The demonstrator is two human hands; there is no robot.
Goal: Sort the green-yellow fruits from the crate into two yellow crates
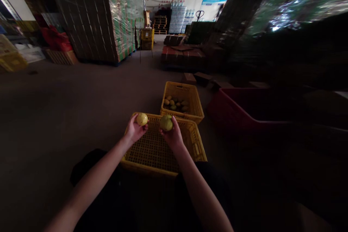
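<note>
Cupped in my left hand (pixel 135 130) is a roundish, pale yellow fruit (pixel 141 119) with small dark specks, its exact kind unclear. My right hand (pixel 174 134) is closed around a larger green fruit (pixel 166 123), rounded and mango-like. Both hands are above a yellow plastic crate (pixel 152 169) that stands between my knees; its slatted floor shows below them. Just beyond it, a second yellow crate (pixel 194 96) holds several yellow and green oval fruits (pixel 174 103).
A red plastic bin (pixel 236 107) stands to the right, with cardboard pieces (pixel 202 77) on the floor behind it. Tall wrapped stacks of boxes (pixel 119 14) rise at left and right. Farther back are a low red-brown stack (pixel 183 56) and wooden pallets (pixel 160 23). The right side is very dark.
</note>
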